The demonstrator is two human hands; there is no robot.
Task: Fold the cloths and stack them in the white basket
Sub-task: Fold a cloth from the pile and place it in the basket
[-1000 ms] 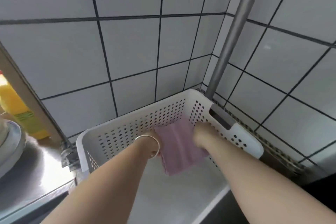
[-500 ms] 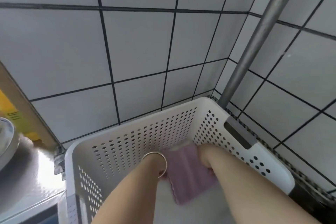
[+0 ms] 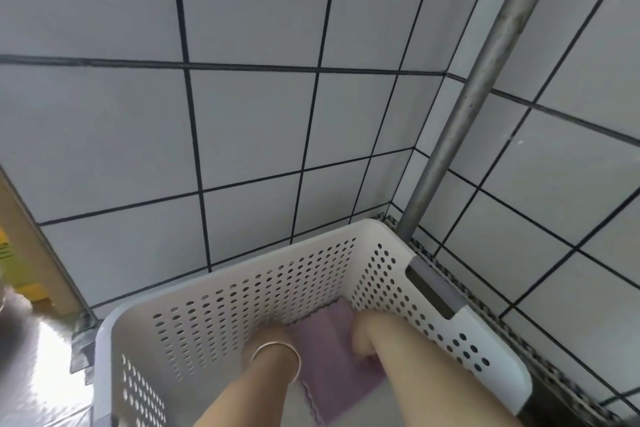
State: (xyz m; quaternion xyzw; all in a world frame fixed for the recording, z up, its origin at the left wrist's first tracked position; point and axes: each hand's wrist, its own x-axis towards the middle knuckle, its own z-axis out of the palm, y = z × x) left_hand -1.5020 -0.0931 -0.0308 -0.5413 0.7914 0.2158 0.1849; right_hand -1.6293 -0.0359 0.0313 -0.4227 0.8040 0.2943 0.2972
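Both hands now deeper in basket [image 3: 221,291] vs 1 s ago. Pink cloth [image 3: 329,360], folded, lies near far right corner. Left hand [image 3: 268,334] & right hand [image 3: 362,328] at its edges; grip can't be told. Placement nearly done.

White basket [image 3: 221,291] (dotted with holes), mauve cloth [image 3: 329,367], pale grey tiles [image 3: 249,128] with dark grout, yellow bottle [image 3: 14,267].

Both hands reach into the white basket [image 3: 214,291], left hand [image 3: 268,340] and right hand [image 3: 363,331] holding a pink cloth [image 3: 329,357] in the tiled corner.
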